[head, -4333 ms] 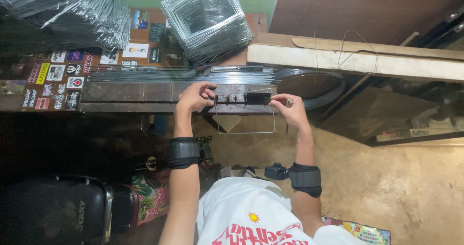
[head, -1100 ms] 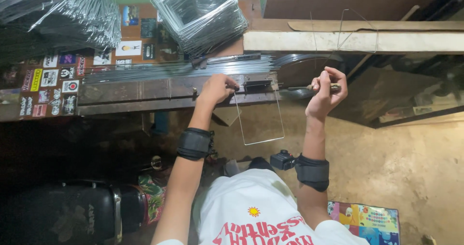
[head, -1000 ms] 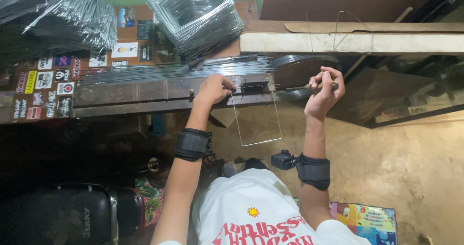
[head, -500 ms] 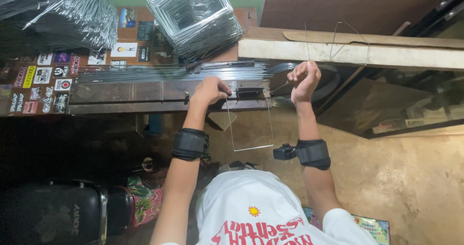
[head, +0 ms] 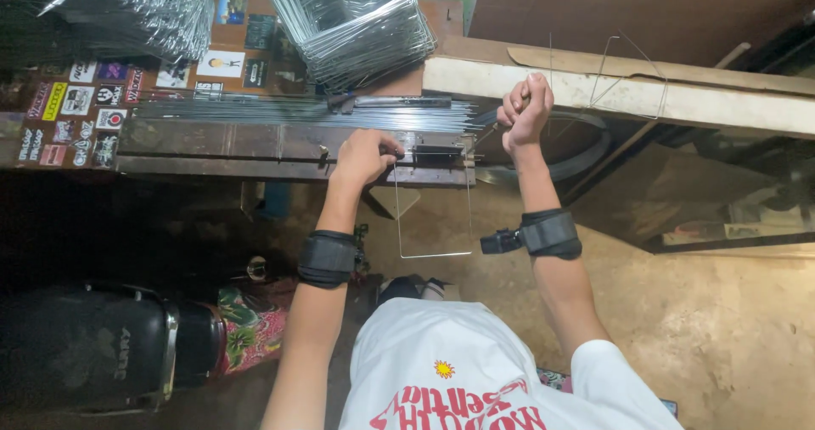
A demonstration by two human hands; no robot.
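My left hand presses a bent wire frame against a small metal bending jig on the front edge of the workbench. The frame hangs down from the jig as a thin three-sided rectangle. My right hand is closed around the jig's lever handle, raised above the right end of the bench. A bundle of straight wire rods lies along the bench just behind the jig.
A stack of finished square wire frames stands at the back of the bench, another pile at the back left. A pale wooden beam runs to the right. A black stool stands lower left on the dirt floor.
My right hand swung the lever from out on the right up and inward toward the jig. The hanging wire frame now has another bend. My left hand stayed at the jig.
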